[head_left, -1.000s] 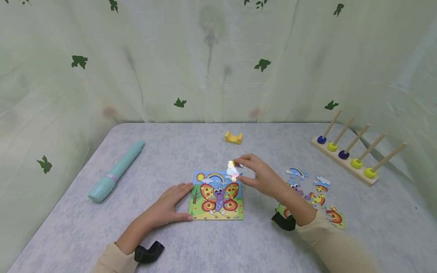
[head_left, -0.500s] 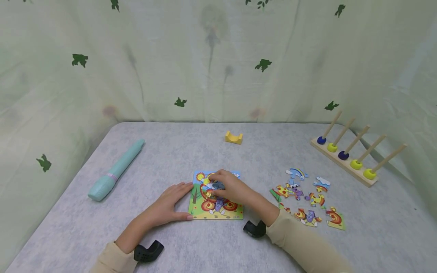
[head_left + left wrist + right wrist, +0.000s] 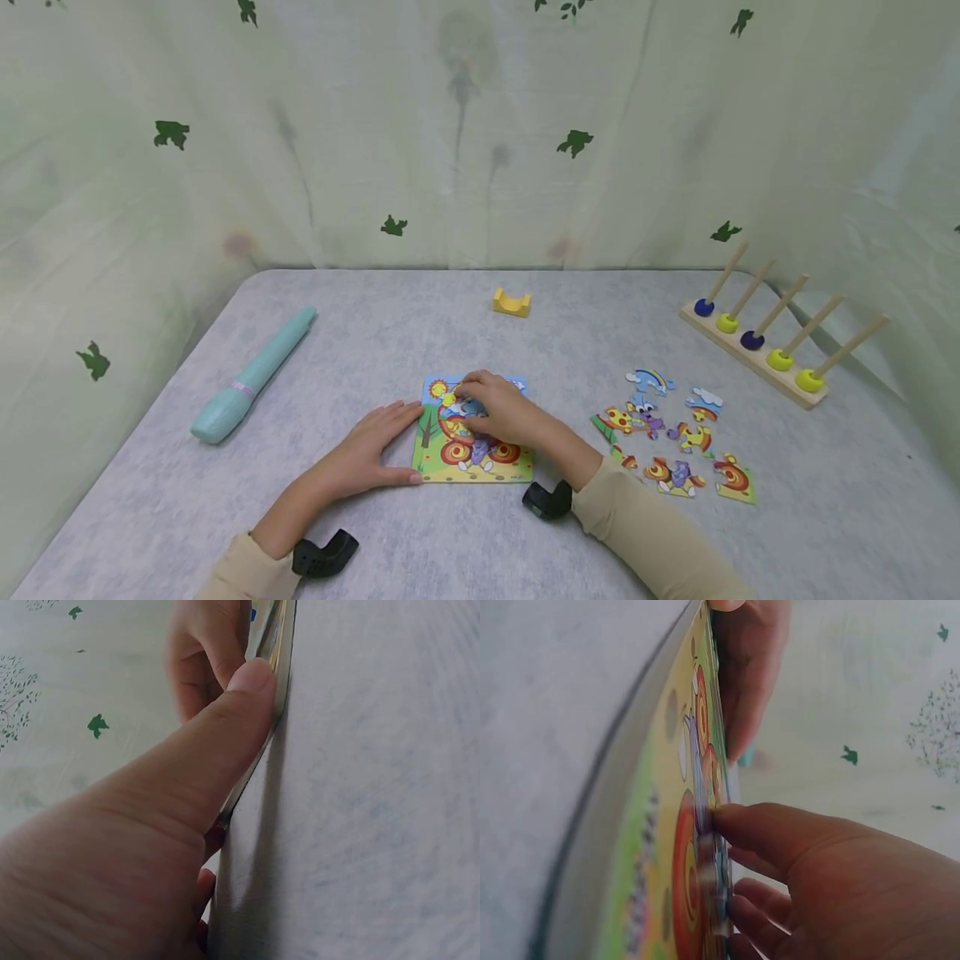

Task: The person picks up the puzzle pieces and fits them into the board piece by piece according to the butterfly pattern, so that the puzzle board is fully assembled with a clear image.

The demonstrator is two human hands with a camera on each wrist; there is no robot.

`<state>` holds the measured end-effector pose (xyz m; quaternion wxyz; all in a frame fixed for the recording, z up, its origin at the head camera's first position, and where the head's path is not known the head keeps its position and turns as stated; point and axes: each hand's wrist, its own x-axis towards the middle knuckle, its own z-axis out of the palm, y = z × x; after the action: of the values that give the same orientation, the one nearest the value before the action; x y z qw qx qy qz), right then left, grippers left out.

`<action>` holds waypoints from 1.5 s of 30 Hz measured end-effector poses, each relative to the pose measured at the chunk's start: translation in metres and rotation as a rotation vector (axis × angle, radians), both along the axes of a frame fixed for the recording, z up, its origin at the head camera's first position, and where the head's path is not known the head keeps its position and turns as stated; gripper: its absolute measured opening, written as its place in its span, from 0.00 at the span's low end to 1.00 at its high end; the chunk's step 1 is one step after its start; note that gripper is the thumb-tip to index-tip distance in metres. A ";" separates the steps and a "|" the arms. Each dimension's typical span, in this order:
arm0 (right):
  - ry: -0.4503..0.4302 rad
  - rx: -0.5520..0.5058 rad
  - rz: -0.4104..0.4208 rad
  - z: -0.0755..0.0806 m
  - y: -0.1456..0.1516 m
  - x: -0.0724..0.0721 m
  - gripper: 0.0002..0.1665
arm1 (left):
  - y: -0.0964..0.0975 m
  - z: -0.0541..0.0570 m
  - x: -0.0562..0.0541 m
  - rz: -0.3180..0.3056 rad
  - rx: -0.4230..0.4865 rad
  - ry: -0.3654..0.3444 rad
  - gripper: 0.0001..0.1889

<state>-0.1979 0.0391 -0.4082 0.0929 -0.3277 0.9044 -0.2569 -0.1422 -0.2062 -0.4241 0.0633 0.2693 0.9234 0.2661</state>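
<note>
A square butterfly puzzle board [image 3: 438, 467] lies on the table in front of me. My left hand [image 3: 367, 450] rests at its left side, fingers fairly straight; the thumb touches the lower left corner and the fingertips the upper left edge. In the left wrist view, the left thumb [image 3: 217, 735] lies along the board's edge. Low over the board's upper left part, my right hand [image 3: 502, 408] pinches a puzzle piece [image 3: 450, 400] between thumb and fingers. That hand hides most of the piece and the butterfly's head. The right wrist view shows the right thumb [image 3: 742, 821] close against the board's face.
Several loose puzzle pieces [image 3: 678, 477] lie right of the board. A wooden peg stand [image 3: 750, 354] with blue and yellow beads stands at the back right. A yellow curved block [image 3: 512, 303] sits behind the board. On the left lies a folded turquoise umbrella-like object [image 3: 255, 379].
My right hand has carried the puzzle piece from the board's upper right corner left and down onto its upper left part, then barely moved. The left hand has stayed at the board's edge.
</note>
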 end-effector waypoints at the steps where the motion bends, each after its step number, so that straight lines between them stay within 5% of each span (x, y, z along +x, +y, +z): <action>1: 0.008 0.006 -0.002 0.000 -0.001 -0.001 0.26 | 0.000 0.000 0.000 0.001 0.002 -0.003 0.49; 16: 0.061 0.012 -0.026 -0.009 -0.010 -0.011 0.26 | 0.003 0.008 -0.001 -0.011 -0.040 -0.040 0.51; 26: 0.103 0.032 -0.034 -0.011 -0.012 -0.013 0.24 | 0.011 0.011 -0.022 -0.015 -0.052 0.026 0.48; 32: 0.048 0.046 -0.042 -0.009 -0.012 -0.013 0.28 | 0.011 0.004 -0.028 -0.013 -0.036 0.052 0.48; 39: -0.178 -0.051 -0.050 0.013 -0.004 -0.003 0.36 | 0.009 -0.001 -0.027 0.006 -0.026 0.050 0.48; 45: -0.159 -0.213 -0.026 0.042 0.023 0.007 0.37 | 0.009 0.001 -0.027 0.006 -0.025 0.050 0.48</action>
<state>-0.1904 0.0619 -0.3665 0.1256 -0.3028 0.8659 -0.3777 -0.1695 -0.1972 -0.4232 0.0429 0.2724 0.9288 0.2477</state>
